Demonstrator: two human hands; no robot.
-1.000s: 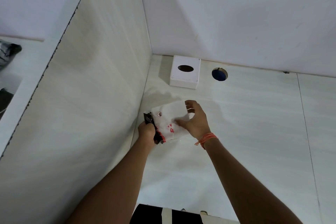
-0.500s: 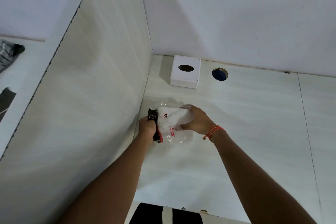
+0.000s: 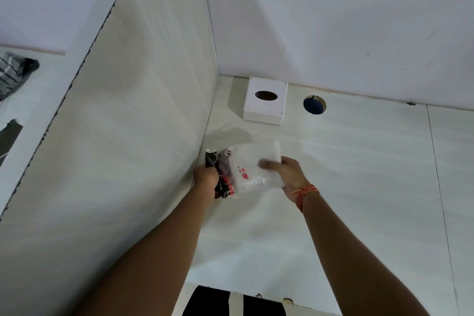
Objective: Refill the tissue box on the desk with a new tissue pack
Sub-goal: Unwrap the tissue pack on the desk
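A white square tissue box [image 3: 265, 101] with an oval slot on top stands at the back of the desk [image 3: 359, 174], near the corner. In front of it I hold a tissue pack [image 3: 252, 168], clear plastic wrap with red marks and a black-and-red end. My left hand [image 3: 205, 177] grips the black-and-red end of the wrap. My right hand [image 3: 287, 174] is closed on the white tissues at the pack's right side, and part of the white stack shows beyond the wrap.
A side partition [image 3: 143, 136] rises close on the left of the pack and a white wall [image 3: 333, 20] stands behind the box. A round cable hole with a blue cover [image 3: 314, 104] lies right of the box. A dark striped cloth [image 3: 12, 72] lies beyond the partition.
My right hand shifted from the pack's top to its right side and took hold of the tissues. The white stack now sticks out further to the right of the wrap. The box has not moved.
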